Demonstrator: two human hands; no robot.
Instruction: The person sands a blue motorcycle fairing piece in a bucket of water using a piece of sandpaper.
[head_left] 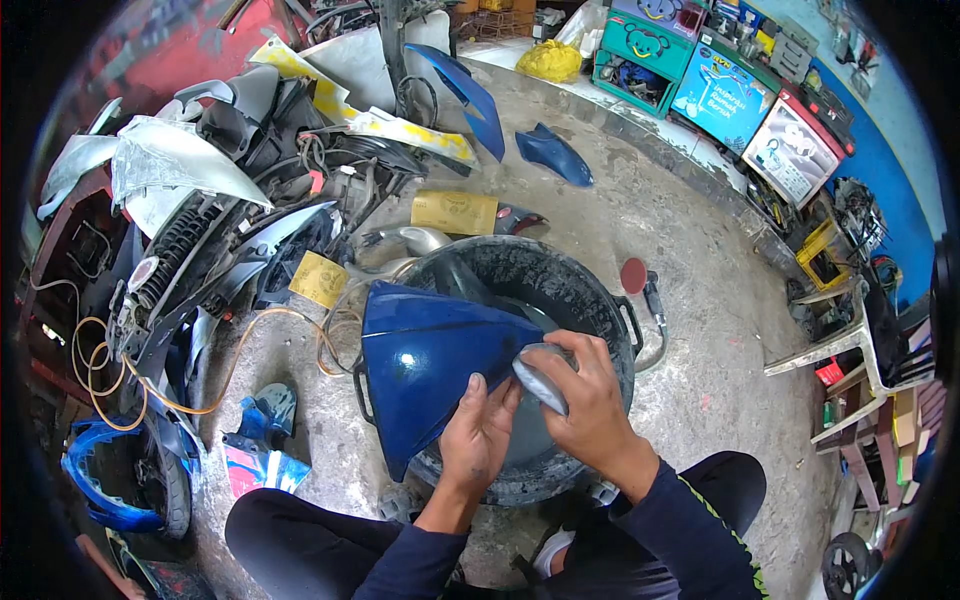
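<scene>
A glossy wet blue motorcycle fairing panel (pixel 440 335) is held tilted over a black tub (pixel 608 300) with cloudy water in it. My left hand (pixel 480 430) grips the panel's lower right edge, thumb up along it and fingers partly hidden. In my right hand (pixel 590 405) is a grey sanding pad (pixel 543 376), possibly folded sandpaper, with the fingers bent over it. The pad lies against the panel's narrow right end, close to my left fingertips.
Motorcycle parts and panels (pixel 185 165) are heaped at the left, with an orange hose (pixel 230 385) before them. Yellow sandpaper sheets (pixel 453 212) lie beside the tub. Blue panels (pixel 553 155) rest on the floor beyond. A round sander (pixel 634 276) lies right; a white chair (pixel 830 340) stands farther right.
</scene>
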